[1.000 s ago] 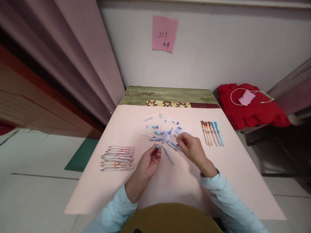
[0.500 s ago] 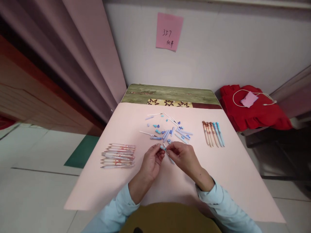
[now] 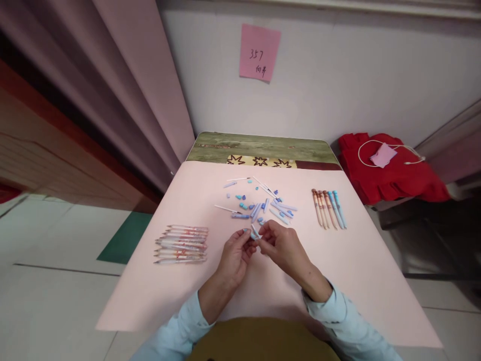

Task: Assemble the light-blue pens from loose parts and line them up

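My left hand (image 3: 236, 253) and my right hand (image 3: 282, 244) meet over the middle of the pink table cover (image 3: 188, 296). Both pinch the same small light blue pen part (image 3: 254, 233) between their fingertips. Just beyond the hands lies a scatter of loose blue pen parts (image 3: 263, 203): barrels, caps and thin white refills. A bundle of white and pink pens (image 3: 182, 244) lies to the left of my left hand. A row of orange and blue assembled pens (image 3: 328, 207) lies to the right.
A green patterned table edge (image 3: 259, 148) shows past the pink cover, against a white wall with a pink note (image 3: 259, 52). A red cloth with a white cable (image 3: 391, 168) lies at the right. Pink curtains (image 3: 124, 90) hang at the left.
My right hand came back from the pile of parts to meet my left hand. Both hands now pinch the blue part together, slightly nearer to me.
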A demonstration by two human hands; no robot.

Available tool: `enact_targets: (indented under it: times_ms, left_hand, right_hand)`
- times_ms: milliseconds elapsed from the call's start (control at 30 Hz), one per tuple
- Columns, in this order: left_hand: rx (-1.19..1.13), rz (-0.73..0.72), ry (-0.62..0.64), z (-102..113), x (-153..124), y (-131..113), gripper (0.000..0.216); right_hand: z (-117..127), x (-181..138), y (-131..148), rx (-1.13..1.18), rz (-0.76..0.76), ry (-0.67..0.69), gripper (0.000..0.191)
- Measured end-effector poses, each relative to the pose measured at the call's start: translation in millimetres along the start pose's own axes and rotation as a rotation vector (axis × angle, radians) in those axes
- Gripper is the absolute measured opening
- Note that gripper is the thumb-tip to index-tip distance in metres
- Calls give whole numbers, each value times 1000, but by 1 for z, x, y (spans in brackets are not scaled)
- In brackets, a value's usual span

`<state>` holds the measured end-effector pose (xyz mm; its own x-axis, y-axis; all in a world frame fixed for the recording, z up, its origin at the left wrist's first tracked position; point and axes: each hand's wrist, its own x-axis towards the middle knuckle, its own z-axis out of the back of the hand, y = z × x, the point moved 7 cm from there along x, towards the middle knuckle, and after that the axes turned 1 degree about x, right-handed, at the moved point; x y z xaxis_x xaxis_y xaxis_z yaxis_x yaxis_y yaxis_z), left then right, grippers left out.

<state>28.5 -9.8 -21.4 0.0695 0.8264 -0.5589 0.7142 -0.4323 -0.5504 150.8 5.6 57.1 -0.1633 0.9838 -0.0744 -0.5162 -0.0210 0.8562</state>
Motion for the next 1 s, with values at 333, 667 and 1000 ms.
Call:
enact_targets:
  times_ms: [333, 667, 1000]
  left_hand:
    - [-126, 133, -76, 10, 6, -8, 6]
    - [-178, 120, -94, 16, 17, -23, 9]
    - [-139, 54, -70, 6, 18, -23, 12]
  right_hand:
    - [10, -1, -31, -97, -27, -110, 19]
    - [-25, -4, -50, -623, -115, -19, 11]
    - [14, -30, -5, -290, 9, -184, 9]
